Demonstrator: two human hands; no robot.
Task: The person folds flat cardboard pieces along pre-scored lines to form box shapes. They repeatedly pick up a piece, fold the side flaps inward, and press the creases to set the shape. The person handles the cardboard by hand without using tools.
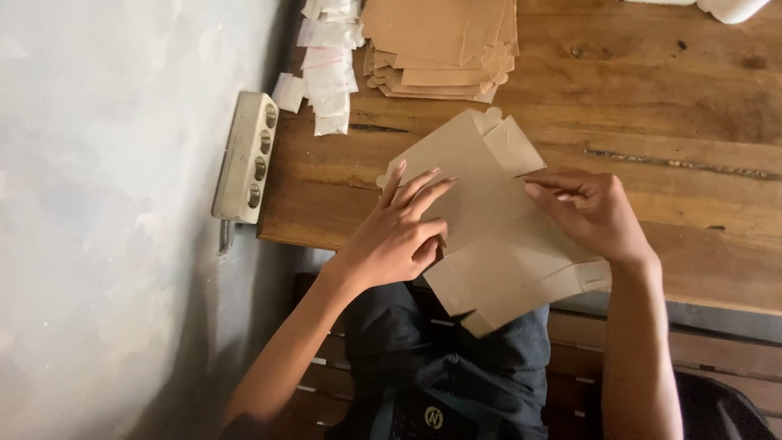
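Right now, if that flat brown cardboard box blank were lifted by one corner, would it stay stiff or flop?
The flat brown cardboard box blank would probably bend at its creases, since its flaps already angle apart. It looks thin, so likely light. It overhangs the wooden table edge, where the left hand and right hand steady it; unheld, it might slide off.

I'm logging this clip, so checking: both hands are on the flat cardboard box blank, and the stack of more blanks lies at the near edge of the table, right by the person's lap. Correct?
Not quite. In the head view both hands, left and right, are on the blank, but the stack lies at the far side of the table, beyond the hands, beside small white packets, not by the lap.
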